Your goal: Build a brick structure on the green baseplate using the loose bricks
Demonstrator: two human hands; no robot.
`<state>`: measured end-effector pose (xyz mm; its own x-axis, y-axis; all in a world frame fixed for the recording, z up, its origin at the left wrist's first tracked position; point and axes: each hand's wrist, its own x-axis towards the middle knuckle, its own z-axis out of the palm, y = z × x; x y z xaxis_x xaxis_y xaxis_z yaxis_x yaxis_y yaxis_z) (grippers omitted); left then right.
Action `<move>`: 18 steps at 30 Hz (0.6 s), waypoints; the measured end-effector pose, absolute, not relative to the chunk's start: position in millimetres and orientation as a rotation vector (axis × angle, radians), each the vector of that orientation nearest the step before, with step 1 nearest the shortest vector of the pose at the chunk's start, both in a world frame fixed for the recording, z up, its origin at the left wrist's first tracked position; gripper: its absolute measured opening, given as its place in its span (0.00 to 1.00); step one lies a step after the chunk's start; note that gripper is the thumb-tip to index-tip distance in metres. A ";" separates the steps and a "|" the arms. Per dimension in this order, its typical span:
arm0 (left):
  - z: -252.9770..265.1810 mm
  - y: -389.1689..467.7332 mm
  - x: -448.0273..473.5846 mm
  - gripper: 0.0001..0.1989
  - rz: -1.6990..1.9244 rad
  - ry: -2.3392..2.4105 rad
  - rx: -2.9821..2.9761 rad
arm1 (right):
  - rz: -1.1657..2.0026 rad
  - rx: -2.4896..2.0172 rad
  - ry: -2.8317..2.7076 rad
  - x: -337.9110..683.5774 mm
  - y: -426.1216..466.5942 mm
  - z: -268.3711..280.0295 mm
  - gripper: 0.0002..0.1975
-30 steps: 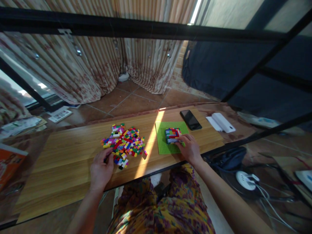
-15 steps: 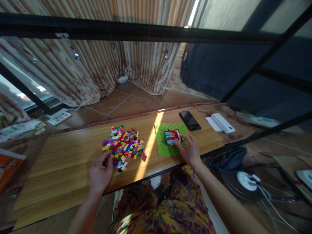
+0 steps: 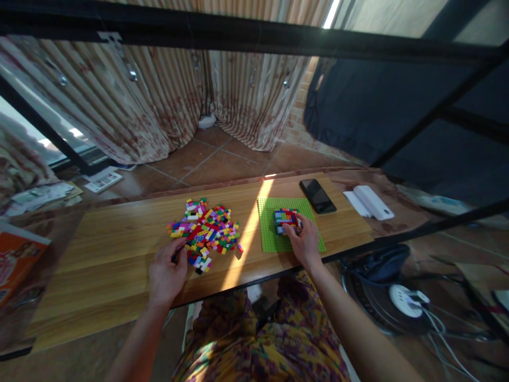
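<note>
A block of multicoloured toy bricks [image 3: 283,219], built up in rows, sits on a green studded baseplate [image 3: 271,245]. My right hand [image 3: 305,241] has its thumb and fingers closed about the near right side of the block and covers part of it. To the left lies a loose heap of small toy bricks [image 3: 210,231] in many colours. At the heap's near left edge, my left hand [image 3: 167,268] has its fingers curled together; a dark spot shows between thumb and fingers, too small to name.
A black phone [image 3: 318,196] lies right of the baseplate on the wooden table [image 3: 107,254]. One pink-red brick [image 3: 240,248] sits apart from the heap, near a strip of sunlight. A white object [image 3: 373,202] is beyond the table's right end, near a white power strip [image 3: 405,300].
The view has shifted slightly. My right thumb and fingers have moved a little further over the brick block. My left hand stays beside the heap with its fingers curled.
</note>
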<state>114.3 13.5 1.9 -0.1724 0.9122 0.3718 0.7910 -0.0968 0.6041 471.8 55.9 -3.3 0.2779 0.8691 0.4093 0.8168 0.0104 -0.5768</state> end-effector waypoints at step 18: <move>6.1 9.7 118.2 0.14 1.109 1.982 1.880 | -0.008 -1.725 -1.464 473.3 45.9 6.1 0.26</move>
<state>118.2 9.7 6.1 -0.1761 0.9214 0.3463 0.7772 -0.0858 0.6234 473.3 45.9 6.1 0.3145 0.8053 0.5026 0.8105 0.0477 -0.5837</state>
